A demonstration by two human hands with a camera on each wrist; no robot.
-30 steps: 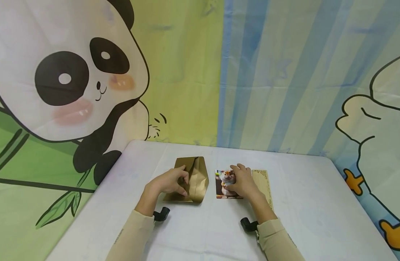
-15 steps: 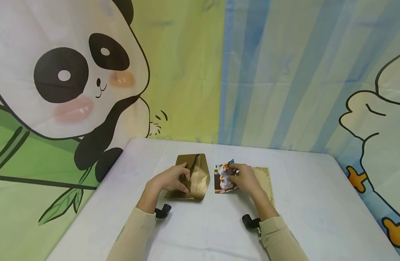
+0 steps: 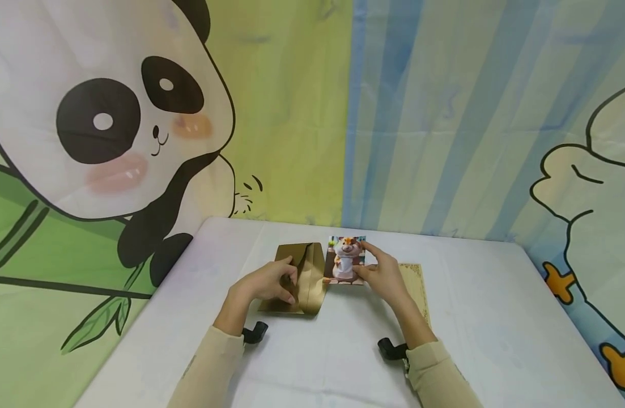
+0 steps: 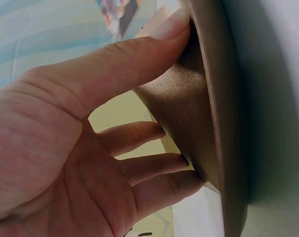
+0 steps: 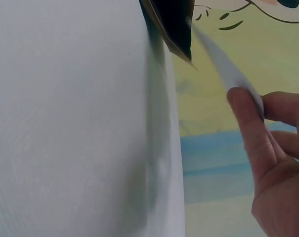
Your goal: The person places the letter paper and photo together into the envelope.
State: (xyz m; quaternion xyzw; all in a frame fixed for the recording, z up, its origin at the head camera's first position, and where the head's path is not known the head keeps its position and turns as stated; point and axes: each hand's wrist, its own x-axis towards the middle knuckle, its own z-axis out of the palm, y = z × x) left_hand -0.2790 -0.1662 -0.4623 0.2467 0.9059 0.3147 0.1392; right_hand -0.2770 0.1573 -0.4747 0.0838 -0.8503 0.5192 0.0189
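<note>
A gold paper envelope [image 3: 301,279] lies on the white table [image 3: 475,317], its flap raised. My left hand [image 3: 268,281] holds its left part, thumb [image 4: 139,54] on top of the flap and fingers [image 4: 154,168] beneath; the envelope [image 4: 208,108] fills the left wrist view. My right hand [image 3: 383,277] pinches a hamster photo card [image 3: 346,259] by its right edge and holds it upright above the table, just right of the envelope's mouth. In the right wrist view the card [image 5: 223,66] shows edge-on between thumb and finger, near the envelope's corner [image 5: 174,24].
A tan patterned card [image 3: 416,286] lies flat on the table under and right of my right hand. A panda and striped cartoon backdrop [image 3: 312,113] hangs close behind the table's far edge. Black wrist mounts [image 3: 253,333] sit by my sleeves.
My right hand lifted the hamster card off the table, tilted it upright and carried it left and away toward the envelope. My left hand stayed on the envelope.
</note>
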